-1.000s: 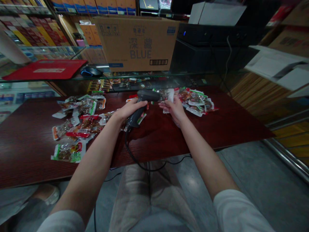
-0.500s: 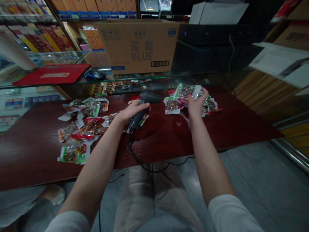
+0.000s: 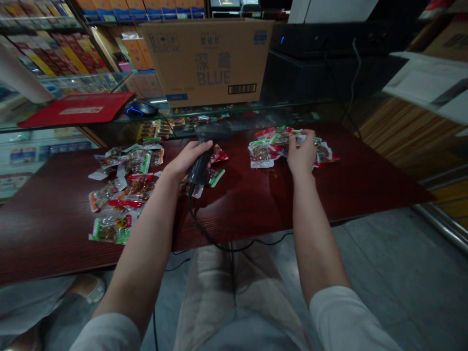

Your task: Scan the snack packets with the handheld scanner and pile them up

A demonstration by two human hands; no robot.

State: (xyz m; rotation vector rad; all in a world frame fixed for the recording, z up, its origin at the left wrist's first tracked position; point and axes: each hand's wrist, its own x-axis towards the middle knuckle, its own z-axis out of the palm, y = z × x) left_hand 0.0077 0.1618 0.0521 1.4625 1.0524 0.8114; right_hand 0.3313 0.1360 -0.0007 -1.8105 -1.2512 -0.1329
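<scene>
My left hand (image 3: 185,160) is wrapped round the handle of a dark barcode scanner (image 3: 204,146), held upright over the dark red table (image 3: 256,195); its black cable (image 3: 199,226) drops off the front edge. My right hand (image 3: 302,151) rests, fingers curled, on a pile of clear snack packets (image 3: 283,144) with red and green labels at the right; whether it grips one is hidden. A single packet (image 3: 261,153) lies just left of that pile. A second, larger spread of packets (image 3: 122,187) lies left of the scanner.
A glass counter shelf (image 3: 237,113) runs behind the table, carrying a cardboard box marked BLUE (image 3: 208,61), a computer mouse (image 3: 141,109) and a red mat (image 3: 76,108). A black device (image 3: 329,63) stands at the back right. Another person's foot (image 3: 87,291) shows at lower left.
My right hand moved from beside the scanner out to the right pile and set a packet down there. The scanner lifted slightly and tilted more upright.
</scene>
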